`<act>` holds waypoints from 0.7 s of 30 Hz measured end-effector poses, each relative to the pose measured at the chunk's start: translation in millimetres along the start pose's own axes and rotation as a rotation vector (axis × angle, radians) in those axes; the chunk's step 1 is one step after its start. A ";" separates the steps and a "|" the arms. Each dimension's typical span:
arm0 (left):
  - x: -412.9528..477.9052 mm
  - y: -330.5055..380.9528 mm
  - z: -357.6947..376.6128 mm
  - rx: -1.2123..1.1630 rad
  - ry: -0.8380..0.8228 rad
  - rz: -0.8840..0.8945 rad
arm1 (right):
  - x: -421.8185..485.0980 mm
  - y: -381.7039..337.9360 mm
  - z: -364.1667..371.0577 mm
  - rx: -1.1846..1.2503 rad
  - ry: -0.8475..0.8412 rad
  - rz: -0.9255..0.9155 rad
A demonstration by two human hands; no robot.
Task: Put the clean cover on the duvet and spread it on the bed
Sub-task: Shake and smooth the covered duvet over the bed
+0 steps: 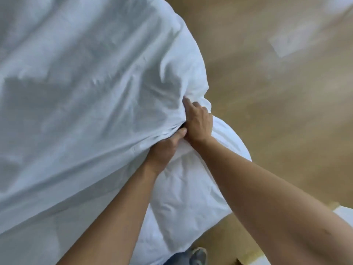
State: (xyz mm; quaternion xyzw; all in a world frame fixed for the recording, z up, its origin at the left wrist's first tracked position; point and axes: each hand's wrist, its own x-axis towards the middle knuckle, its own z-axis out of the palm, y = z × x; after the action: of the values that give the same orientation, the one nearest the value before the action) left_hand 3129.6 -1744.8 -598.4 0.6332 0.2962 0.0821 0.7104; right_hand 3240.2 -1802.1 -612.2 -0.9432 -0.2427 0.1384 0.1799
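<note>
A pale bluish-white duvet cover [80,104] fills the left and middle of the head view, stretched in long creases toward my hands. Beneath and to the right of it bulges the white duvet [193,188], hanging down toward the floor. My left hand [164,148] grips a bunched edge of the cover, thumb on top. Just to its right, my right hand [198,123] holds the gathered fabric too, fingers curled into the folds with the index finger stretched up along the cloth. The two hands touch each other.
A light wooden floor [277,83] runs along the right side. At the bottom edge I see my shoe [199,254] and a bit of jeans. A white object [343,215] peeks in at the right edge.
</note>
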 end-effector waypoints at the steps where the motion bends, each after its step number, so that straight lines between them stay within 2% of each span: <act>1: -2.5 -0.3 0.6 0.117 0.022 0.000 | 5.9 5.6 -0.4 0.080 -0.022 -0.020; 3: 4.4 1.3 4.9 0.238 0.186 -0.071 | 10.6 21.8 -2.7 0.276 -0.005 -0.026; 5: 20.4 3.7 20.5 0.184 0.335 -0.252 | 9.1 36.3 -5.3 0.401 0.056 0.009; 9: 51.1 6.8 65.0 0.232 0.315 -0.417 | 5.2 61.4 -10.4 0.623 -0.011 0.081; 12: 59.5 -4.7 84.3 0.092 0.347 -0.539 | 8.3 81.8 -16.5 0.574 -0.030 -0.015; 15: 47.2 -2.1 87.8 0.029 0.446 -0.498 | 7.3 97.9 -20.6 0.465 -0.014 -0.166; 17: 35.0 13.5 81.5 0.086 0.556 -0.398 | 5.6 101.3 -25.2 0.380 -0.024 -0.165; 19: 24.2 34.4 68.6 0.075 0.659 -0.339 | 1.6 99.0 -26.9 0.381 -0.098 -0.018; 21: 17.1 52.7 48.6 0.022 0.763 -0.249 | -0.1 92.8 -27.6 0.450 -0.243 0.181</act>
State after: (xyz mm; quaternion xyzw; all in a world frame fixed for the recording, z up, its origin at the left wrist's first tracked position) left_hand 3182.7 -1768.0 -552.7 0.5240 0.6139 0.2216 0.5473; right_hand 3287.6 -1885.5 -625.1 -0.8738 -0.1405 0.3165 0.3414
